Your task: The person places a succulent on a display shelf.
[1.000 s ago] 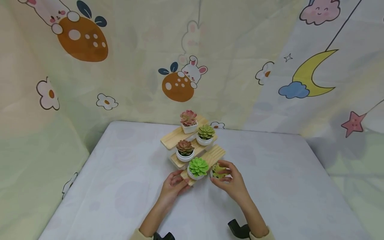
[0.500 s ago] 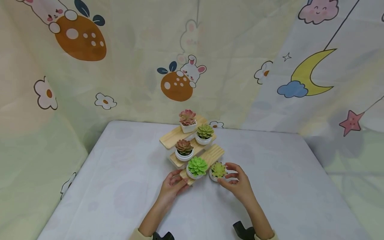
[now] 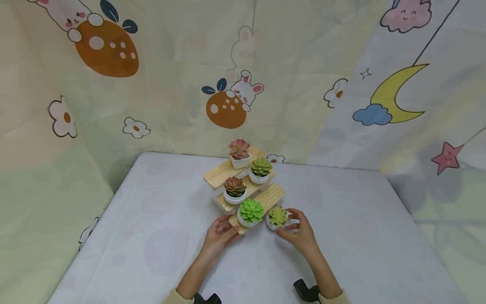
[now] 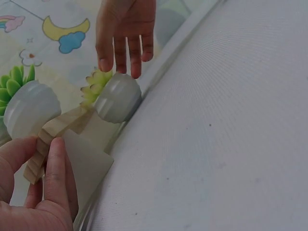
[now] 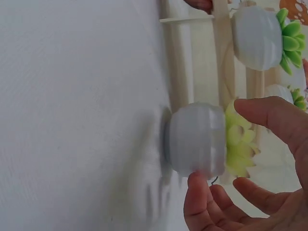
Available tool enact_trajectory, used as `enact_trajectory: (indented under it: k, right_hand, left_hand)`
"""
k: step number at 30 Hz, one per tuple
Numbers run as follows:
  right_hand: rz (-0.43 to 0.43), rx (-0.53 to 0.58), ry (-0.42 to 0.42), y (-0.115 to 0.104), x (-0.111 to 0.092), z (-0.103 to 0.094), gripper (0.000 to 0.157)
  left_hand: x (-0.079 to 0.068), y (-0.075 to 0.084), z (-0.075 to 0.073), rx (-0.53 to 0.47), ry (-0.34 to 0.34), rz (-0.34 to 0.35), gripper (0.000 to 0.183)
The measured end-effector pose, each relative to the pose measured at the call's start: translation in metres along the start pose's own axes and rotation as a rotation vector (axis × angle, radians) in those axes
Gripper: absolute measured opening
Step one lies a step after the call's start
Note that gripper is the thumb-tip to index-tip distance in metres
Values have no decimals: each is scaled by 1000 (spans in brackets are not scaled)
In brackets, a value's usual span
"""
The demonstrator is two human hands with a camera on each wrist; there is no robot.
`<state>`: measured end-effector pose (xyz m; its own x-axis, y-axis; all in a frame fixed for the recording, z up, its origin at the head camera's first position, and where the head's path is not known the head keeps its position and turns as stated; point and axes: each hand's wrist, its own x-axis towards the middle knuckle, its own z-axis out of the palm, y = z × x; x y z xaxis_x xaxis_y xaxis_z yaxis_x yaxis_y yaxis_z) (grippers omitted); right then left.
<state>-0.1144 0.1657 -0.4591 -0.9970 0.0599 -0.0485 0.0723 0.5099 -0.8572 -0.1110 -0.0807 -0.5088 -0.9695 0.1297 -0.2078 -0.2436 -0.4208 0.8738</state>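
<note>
My left hand (image 3: 217,237) pinches the lower left end of a tiered wooden plant stand (image 3: 274,194), thumb above and fingers beneath the front board, as the left wrist view also shows. A yellow-green potted succulent (image 3: 278,216) in a white pot stands on the table right of that board. Around its right side is my right hand (image 3: 303,240), fingers loosely spread. In the right wrist view the thumb (image 5: 262,113) is by the leaves and a fingertip lies close to the pot (image 5: 197,139); contact is hard to tell. A bright green succulent (image 3: 251,210) sits on the front board.
On the middle board stand a brown succulent (image 3: 234,190) and a green one (image 3: 261,169). A pink succulent (image 3: 239,153) in a square pot tops the back board. The white-covered table (image 3: 159,202) meets a patterned cloth backdrop (image 3: 167,84) behind.
My right hand has drawn back slightly to the right and its fingers have loosened, uncovering the yellow-green succulent, which stays beside the stand. The left hand keeps its hold.
</note>
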Motion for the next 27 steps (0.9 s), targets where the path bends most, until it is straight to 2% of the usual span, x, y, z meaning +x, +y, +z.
enact_trajectory:
  k: [8, 15, 27]
  right_hand:
    - [12, -41, -8, 3, 12, 7, 74]
    - [63, -45, -28, 8, 18, 12, 80]
    - [38, -52, -15, 11, 20, 14, 74]
  left_hand:
    - [0, 1, 0, -1, 0, -1, 50]
    - [-1, -1, 1, -11, -10, 5, 50]
    - [-2, 0, 1, -9, -3, 3, 53]
